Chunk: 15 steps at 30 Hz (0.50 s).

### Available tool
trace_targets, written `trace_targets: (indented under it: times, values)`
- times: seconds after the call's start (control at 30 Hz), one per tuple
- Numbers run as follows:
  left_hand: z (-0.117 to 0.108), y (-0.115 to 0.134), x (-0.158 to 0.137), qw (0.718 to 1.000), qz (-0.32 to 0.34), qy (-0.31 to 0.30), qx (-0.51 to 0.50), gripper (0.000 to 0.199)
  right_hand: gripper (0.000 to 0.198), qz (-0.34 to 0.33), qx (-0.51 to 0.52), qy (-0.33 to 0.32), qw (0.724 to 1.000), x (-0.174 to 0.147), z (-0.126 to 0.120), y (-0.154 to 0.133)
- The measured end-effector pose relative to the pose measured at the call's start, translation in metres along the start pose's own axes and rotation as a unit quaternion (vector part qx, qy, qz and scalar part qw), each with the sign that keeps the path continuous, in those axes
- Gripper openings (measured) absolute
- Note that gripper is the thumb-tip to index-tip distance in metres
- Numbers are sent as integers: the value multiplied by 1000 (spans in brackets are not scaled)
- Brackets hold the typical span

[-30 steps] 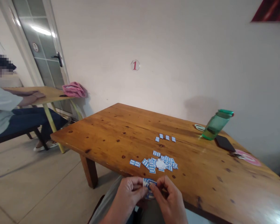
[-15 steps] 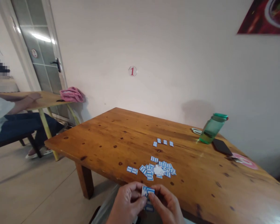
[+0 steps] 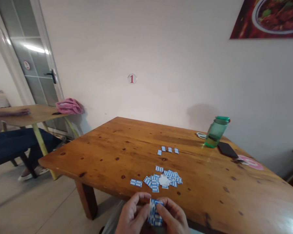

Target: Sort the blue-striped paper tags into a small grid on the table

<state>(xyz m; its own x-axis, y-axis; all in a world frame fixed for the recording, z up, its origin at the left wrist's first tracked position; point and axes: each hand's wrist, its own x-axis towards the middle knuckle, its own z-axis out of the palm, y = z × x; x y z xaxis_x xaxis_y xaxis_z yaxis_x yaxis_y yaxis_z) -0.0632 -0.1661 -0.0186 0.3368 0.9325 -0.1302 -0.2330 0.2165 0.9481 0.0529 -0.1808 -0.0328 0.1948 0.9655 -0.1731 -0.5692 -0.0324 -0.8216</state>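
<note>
Between my two hands, just past the table's near edge, is a small blue-and-white printed paper sheet (image 3: 155,216). My left hand (image 3: 133,213) pinches its left side with thumb and fingers. Its right side is gripped by my right hand (image 3: 174,215), with the thumb lying across the front. The lower end of the sheet hangs between the palms. Beyond my fingers lies a loose pile of blue-and-white paper pieces (image 3: 155,186), with a plain white scrap (image 3: 164,180) on top. A separate piece (image 3: 136,183) rests left of the pile. Farther back, several small pieces (image 3: 170,149) lie apart.
On the wooden table's (image 3: 100,146) right side stand a green bottle (image 3: 217,131), a dark flat phone-like object (image 3: 227,149), a pink round item (image 3: 251,162) and a white loop (image 3: 201,135). At left, a person's arm (image 3: 12,112) rests on another table (image 3: 40,112) near pink cloth (image 3: 69,106).
The view has turned slightly right and up. Both hands keep hold of the paper sheet, which now shows more of its printed face. The person at left has moved partly out of view.
</note>
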Motion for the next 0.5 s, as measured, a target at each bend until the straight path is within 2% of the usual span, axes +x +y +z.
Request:
trace_targets:
  times: [0.17,0.33,0.5]
  values:
    - [0,12,-3,997,-58,-36,-41,42,34,6,-7,-9,1000,0,-6,-4]
    - [0,7,1,998,-45,-28,13,41,33,3,-32,-8,999,-1,-9,-5]
    - [1,6,1,996,-53,-56,41,39,33,-4,-48,16,999,-6,-3,-7]
